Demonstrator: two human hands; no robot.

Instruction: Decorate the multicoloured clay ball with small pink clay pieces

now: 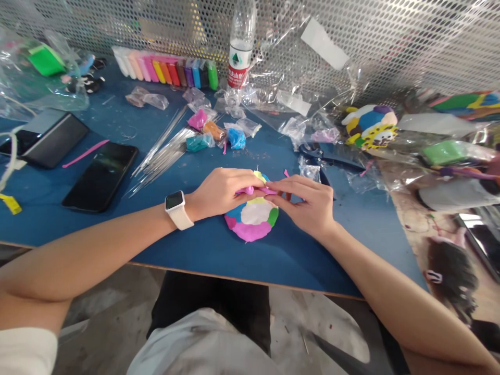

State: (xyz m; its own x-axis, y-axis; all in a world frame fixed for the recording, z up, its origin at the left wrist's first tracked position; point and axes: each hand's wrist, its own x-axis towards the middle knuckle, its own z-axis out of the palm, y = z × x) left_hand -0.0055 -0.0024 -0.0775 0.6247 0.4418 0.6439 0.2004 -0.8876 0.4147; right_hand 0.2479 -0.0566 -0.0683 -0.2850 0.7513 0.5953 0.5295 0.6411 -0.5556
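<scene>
My left hand [228, 191], with a watch on its wrist, is closed on a small piece of pink modelling clay [250, 190]. My right hand [307, 200] meets it from the other side, its thumb and fingertips pinching the pink clay's right end. Under both hands lies a round clay disc [254, 233] with a white middle and patches of pink, green, blue and yellow around it. My fingers hide part of its upper half. Just beyond sit lumps of blue clay [236, 137], teal clay [198, 142], brown clay [214, 131] and magenta clay [198, 120].
Thin metal wires [166, 156] lie left of the clay lumps, near a black phone [100, 177]. A bottle [239, 57] and a row of coloured clay packs [166, 67] stand at the back. Scissors [332, 159] and plastic wrappers lie to the right.
</scene>
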